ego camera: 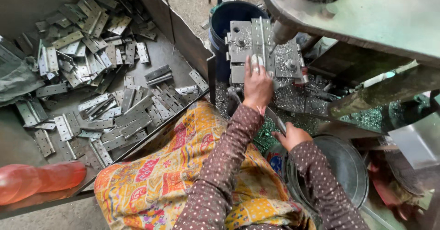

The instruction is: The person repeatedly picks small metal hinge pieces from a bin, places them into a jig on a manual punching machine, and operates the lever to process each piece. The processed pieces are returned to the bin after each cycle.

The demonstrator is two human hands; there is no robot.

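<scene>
Left hand (257,84) reaches forward onto the jig (263,51) under the drill press (366,14). Fingers lie flat and closed over a hinge (260,39) seated upright in the jig's middle, pressing it down rather than wrapping it. The drill bit (273,48) stands just right of the fingertips, tip at the hinge.

Right hand (288,136) sits lower, near the lap, curled shut around a thin grey handle (277,120) that angles up toward the jig. What the handle joins to cannot be told.

Metal swarf (298,101) covers the press table around and below the jig. A dark blue bucket (229,19) stands behind the jig, touching its left edge. A round dark tub (343,170) sits just right of the right forearm.

To the left, a large metal tray (183,37) holds a loose heap of grey hinges (91,74), well apart from both hands. A yellow patterned cloth (183,166) covers the lap; sleeves are brown with pale dots. A red blurred shape (41,179) shows at the lower left edge.
</scene>
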